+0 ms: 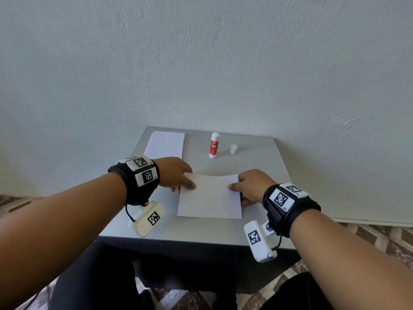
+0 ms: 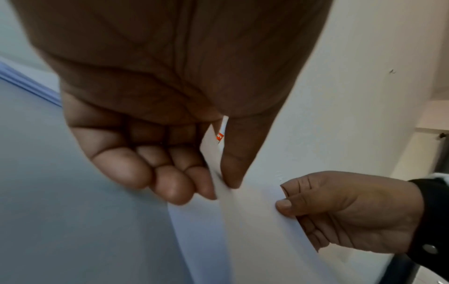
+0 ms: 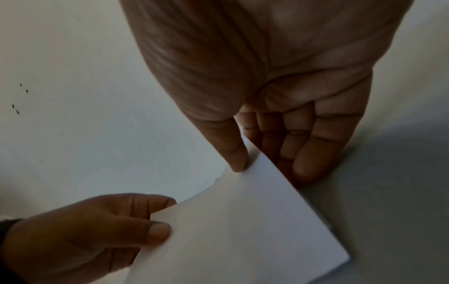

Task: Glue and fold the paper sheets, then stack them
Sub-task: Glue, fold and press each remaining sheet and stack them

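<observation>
You have the folded paper sheet (image 1: 210, 196) at the centre of the head view, near the lower edge of the grey surface (image 1: 263, 157); its nearer edge lies on the surface, while its upper edge, towards the top of the frame, is lifted and bows between your hands. Its long axis runs left to right across the frame, though only slightly longer than its depth. Your left hand (image 1: 176, 174) pinches the upper-left corner, thumb on top and fingers curled beneath; your right hand (image 1: 251, 186) pinches the upper-right edge the same way. The fingers under the sheet are hidden in the head view, and the left wrist view shows the sheet (image 2: 243, 230) only as a blurred band. In the right wrist view the sheet (image 3: 243, 230) hides part of your fingers. Above the sheet, at the upper left of the surface, lies a stack of paper sheets (image 1: 166, 144), its near end cut off by your left wrist. Right of it the glue stick (image 1: 214, 145) stands upright, and its white cap (image 1: 233, 149) stands apart, just beside it.
</observation>
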